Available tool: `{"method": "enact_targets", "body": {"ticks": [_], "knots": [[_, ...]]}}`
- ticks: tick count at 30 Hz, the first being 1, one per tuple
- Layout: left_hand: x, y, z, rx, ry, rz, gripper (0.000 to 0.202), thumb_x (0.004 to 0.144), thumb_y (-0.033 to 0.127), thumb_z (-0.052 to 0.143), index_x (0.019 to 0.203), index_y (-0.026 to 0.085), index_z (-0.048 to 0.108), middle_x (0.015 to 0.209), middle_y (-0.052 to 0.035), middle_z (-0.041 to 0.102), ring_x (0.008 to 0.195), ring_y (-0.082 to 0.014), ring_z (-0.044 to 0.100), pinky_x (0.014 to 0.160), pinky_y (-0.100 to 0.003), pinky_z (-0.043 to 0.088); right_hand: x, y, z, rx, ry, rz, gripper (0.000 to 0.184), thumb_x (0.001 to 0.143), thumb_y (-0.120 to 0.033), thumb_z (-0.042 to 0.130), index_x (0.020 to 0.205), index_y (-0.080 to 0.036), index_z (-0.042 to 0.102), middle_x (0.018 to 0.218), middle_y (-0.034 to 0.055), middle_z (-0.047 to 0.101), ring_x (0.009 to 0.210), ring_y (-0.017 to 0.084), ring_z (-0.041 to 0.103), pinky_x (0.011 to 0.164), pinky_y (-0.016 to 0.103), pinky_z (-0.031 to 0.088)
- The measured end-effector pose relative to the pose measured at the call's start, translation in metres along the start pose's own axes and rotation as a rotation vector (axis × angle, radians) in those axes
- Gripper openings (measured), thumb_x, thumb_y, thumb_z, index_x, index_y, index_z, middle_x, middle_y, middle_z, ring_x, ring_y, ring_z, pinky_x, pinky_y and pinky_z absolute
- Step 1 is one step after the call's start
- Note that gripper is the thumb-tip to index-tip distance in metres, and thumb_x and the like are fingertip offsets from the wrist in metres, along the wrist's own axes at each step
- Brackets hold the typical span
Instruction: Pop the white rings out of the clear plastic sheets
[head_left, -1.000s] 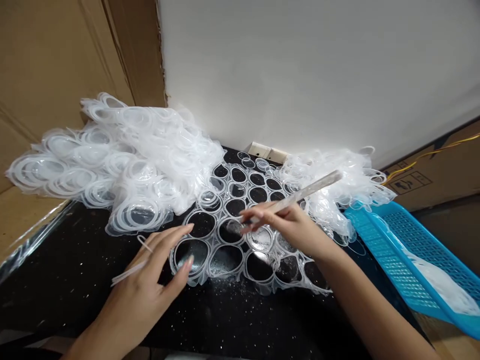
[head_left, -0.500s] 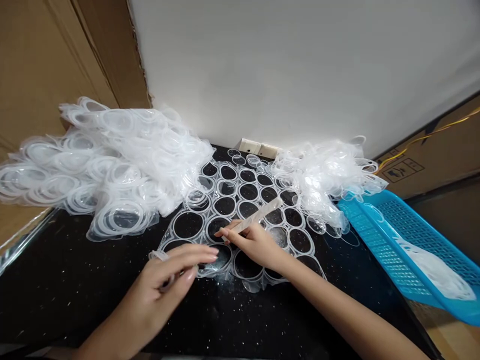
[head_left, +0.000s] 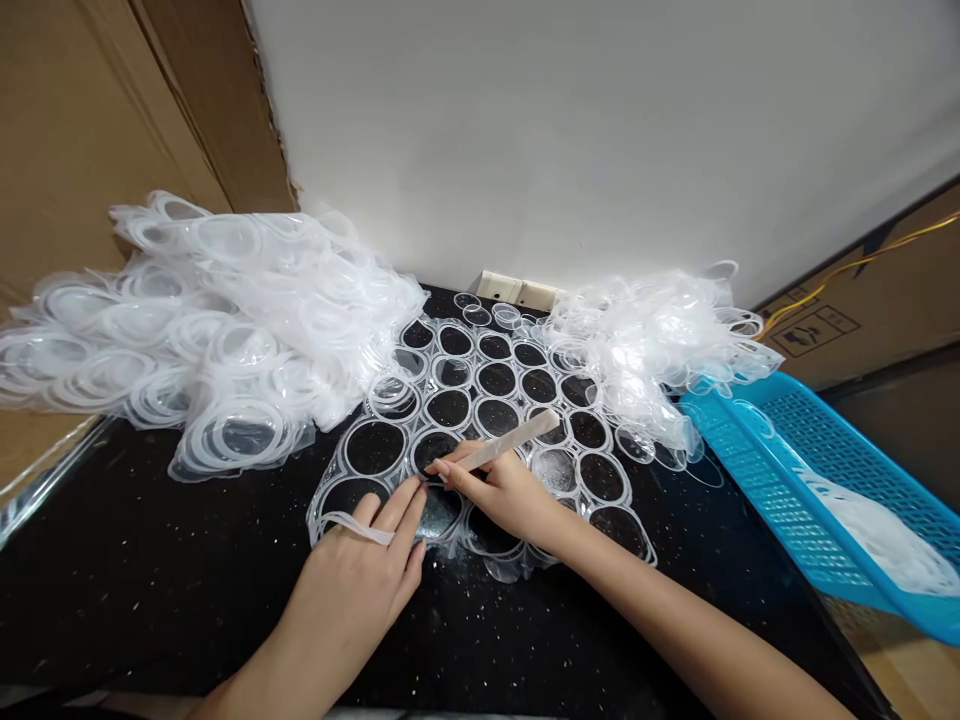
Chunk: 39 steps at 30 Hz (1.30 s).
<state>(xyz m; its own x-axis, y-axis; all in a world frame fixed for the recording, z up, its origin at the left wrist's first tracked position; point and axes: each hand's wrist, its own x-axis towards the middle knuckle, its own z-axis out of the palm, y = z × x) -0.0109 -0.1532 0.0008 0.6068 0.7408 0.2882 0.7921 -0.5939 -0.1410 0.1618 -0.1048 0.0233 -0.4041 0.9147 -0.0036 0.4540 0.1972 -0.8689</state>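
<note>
A sheet of clear plastic with rows of white-edged circles [head_left: 448, 408] lies on the black tabletop. My right hand [head_left: 499, 490] is closed around a flat whitish stick [head_left: 517, 437], whose upper end points up and right. Its lower end, partly hidden by my fingers, meets the sheet at a circle's rim. My left hand [head_left: 364, 570] rests palm down on the sheet's near left part, fingers stretched out and index fingertip close to my right fingertips. A thin white plastic loop [head_left: 362, 526] hangs over the fingers of my left hand.
A big heap of similar ringed sheets [head_left: 247, 320] stands at the left, and a pile of clear trimmings [head_left: 645, 335] at the back right. A blue basket [head_left: 832, 540] with white rings stands right. Cut discs [head_left: 506, 316] lie near a wall socket [head_left: 517, 290]. Cardboard [head_left: 97, 120] borders the left.
My left hand has come down and right, from hovering with curved fingers to lying on the sheet beside my right hand. The right hand has barely moved, still holding the stick.
</note>
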Motion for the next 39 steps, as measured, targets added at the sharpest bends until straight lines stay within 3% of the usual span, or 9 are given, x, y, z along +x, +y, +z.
{"method": "enact_targets", "body": {"ticks": [8, 26, 30, 35, 39], "knots": [[0.0, 0.003, 0.002, -0.01, 0.019, -0.06, 0.034, 0.081, 0.017, 0.042, 0.109, 0.015, 0.061, 0.114, -0.0037, 0.062, 0.074, -0.0202, 0.056, 0.055, -0.031, 0.046, -0.002, 0.005, 0.004, -0.085, 0.03, -0.08, 0.021, 0.087, -0.026, 0.045, 0.081, -0.015, 0.063, 0.077, 0.0045, 0.06, 0.073, 0.014, 0.057, 0.065, 0.025, 0.045], [0.0, 0.004, 0.002, -0.009, 0.045, -0.061, 0.034, 0.08, 0.018, 0.042, 0.108, 0.013, 0.061, 0.113, -0.0037, 0.062, 0.073, -0.0207, 0.055, 0.054, -0.031, 0.046, -0.003, 0.009, 0.004, -0.099, 0.069, -0.102, 0.022, 0.087, -0.026, 0.045, 0.08, -0.015, 0.063, 0.075, 0.0039, 0.06, 0.07, 0.013, 0.056, 0.064, 0.024, 0.046], [0.0, 0.004, 0.002, -0.006, 0.042, -0.066, 0.034, 0.08, 0.018, 0.042, 0.107, 0.013, 0.061, 0.113, -0.0042, 0.063, 0.072, -0.0206, 0.055, 0.052, -0.031, 0.046, -0.005, 0.011, 0.009, -0.259, 0.067, -0.206, 0.024, 0.089, -0.024, 0.043, 0.086, -0.014, 0.064, 0.078, 0.0062, 0.06, 0.073, 0.014, 0.056, 0.065, 0.027, 0.048], [0.001, 0.002, 0.002, -0.017, 0.043, -0.062, 0.032, 0.078, 0.015, 0.041, 0.1, 0.012, 0.064, 0.109, -0.0061, 0.064, 0.074, -0.0214, 0.057, 0.049, -0.03, 0.046, -0.007, 0.015, 0.02, -0.596, 0.107, -0.499, 0.026, 0.089, -0.02, 0.041, 0.103, -0.008, 0.06, 0.097, 0.0137, 0.062, 0.091, 0.02, 0.055, 0.079, 0.036, 0.048], [-0.004, 0.003, 0.003, -0.035, 0.078, -0.059, 0.035, 0.079, 0.012, 0.038, 0.104, 0.014, 0.062, 0.11, -0.0052, 0.064, 0.078, -0.0221, 0.058, 0.054, -0.031, 0.047, 0.004, 0.028, -0.011, -0.731, 0.285, -0.404, 0.024, 0.088, -0.019, 0.044, 0.103, -0.011, 0.061, 0.097, 0.0129, 0.064, 0.09, 0.021, 0.058, 0.076, 0.038, 0.051]]}}
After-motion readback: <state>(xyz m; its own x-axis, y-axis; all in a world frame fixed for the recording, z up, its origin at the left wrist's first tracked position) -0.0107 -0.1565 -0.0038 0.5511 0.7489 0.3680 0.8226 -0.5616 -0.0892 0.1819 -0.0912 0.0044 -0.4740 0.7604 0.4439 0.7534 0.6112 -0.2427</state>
